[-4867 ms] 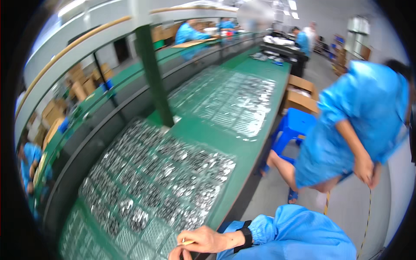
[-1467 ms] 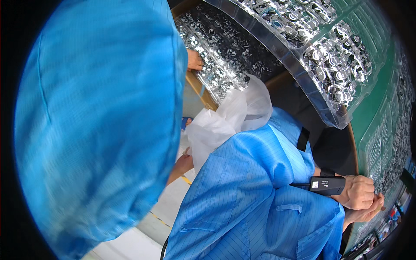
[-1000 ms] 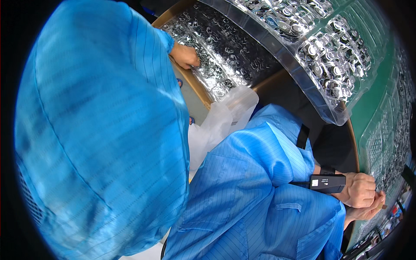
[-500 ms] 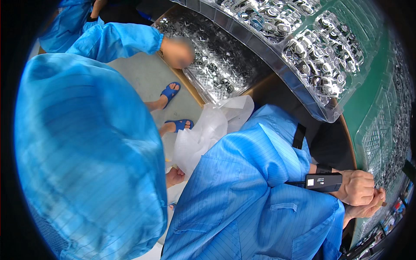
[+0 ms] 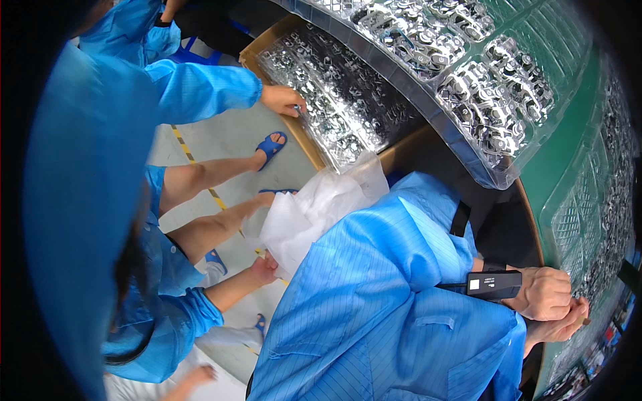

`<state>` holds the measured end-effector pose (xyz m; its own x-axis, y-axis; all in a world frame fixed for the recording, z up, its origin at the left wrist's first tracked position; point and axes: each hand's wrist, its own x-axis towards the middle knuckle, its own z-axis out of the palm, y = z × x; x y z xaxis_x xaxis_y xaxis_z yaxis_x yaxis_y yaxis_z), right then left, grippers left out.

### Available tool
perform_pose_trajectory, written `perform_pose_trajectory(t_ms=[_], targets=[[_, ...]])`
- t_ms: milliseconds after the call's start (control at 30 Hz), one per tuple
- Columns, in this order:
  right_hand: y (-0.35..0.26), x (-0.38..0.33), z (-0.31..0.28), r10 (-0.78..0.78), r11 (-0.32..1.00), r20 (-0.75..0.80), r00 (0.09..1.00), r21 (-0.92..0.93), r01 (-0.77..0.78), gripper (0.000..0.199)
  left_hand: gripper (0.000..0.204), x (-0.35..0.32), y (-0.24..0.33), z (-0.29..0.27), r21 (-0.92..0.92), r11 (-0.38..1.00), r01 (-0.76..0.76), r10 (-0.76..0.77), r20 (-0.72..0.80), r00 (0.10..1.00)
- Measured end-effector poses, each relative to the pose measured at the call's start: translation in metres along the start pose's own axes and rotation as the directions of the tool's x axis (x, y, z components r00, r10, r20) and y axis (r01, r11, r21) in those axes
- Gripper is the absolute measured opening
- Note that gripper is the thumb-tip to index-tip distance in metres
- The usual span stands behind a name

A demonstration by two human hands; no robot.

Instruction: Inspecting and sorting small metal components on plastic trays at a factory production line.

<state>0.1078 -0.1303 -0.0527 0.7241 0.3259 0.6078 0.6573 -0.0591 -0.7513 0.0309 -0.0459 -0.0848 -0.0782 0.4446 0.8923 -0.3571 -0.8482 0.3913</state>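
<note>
At the right, by the table edge, my left hand [image 5: 546, 294] is closed, its knuckles uppermost, with a black box-shaped device [image 5: 493, 284] strapped at the wrist. Touching it from below, my right hand [image 5: 558, 326] has its fingers bent and pressed together. A small brownish piece [image 5: 586, 321] shows at the right fingertips. What lies between the two hands is hidden. Beyond them, clear plastic trays [image 5: 568, 227] hold many small dark and silver parts on the green tabletop [image 5: 570, 150].
Larger clear trays [image 5: 498, 175] of silver metal parts [image 5: 483, 110] overhang the table edge. Below stands a cardboard box [image 5: 311, 150] with a tray of small parts. A co-worker in blue has one hand [image 5: 282, 100] at this box and the other [image 5: 265, 267] on white plastic sheeting [image 5: 328, 207].
The co-worker's head and body have shifted up and left, uncovering legs and floor. Their hand at the box now shows clearly. My hands keep their closed pose, only slightly shifted in the picture.
</note>
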Motion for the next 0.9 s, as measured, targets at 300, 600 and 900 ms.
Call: perform_pose_trajectory(t_ms=[300, 600, 900], targets=[[0.003, 0.0, 0.0, 0.15, 0.986, -0.02, 0.988, 0.077, -0.149, 0.024, 0.011, 0.0, -0.001, -0.002, -0.024, 0.998, -0.055, 0.058, 0.131, 0.99], [0.047, -0.016, -0.008, 0.198, 0.957, 0.181, 0.963, 0.179, -0.23, 0.025, 0.017, -0.015, -0.009, -0.011, -0.05, 0.996, -0.079, 0.089, 0.253, 0.963], [0.032, -0.018, 0.004, 0.068, 0.985, 0.134, 0.989, 0.151, -0.088, 0.024, 0.016, -0.025, -0.005, -0.001, -0.02, 0.995, -0.097, 0.099, 0.207, 0.973]])
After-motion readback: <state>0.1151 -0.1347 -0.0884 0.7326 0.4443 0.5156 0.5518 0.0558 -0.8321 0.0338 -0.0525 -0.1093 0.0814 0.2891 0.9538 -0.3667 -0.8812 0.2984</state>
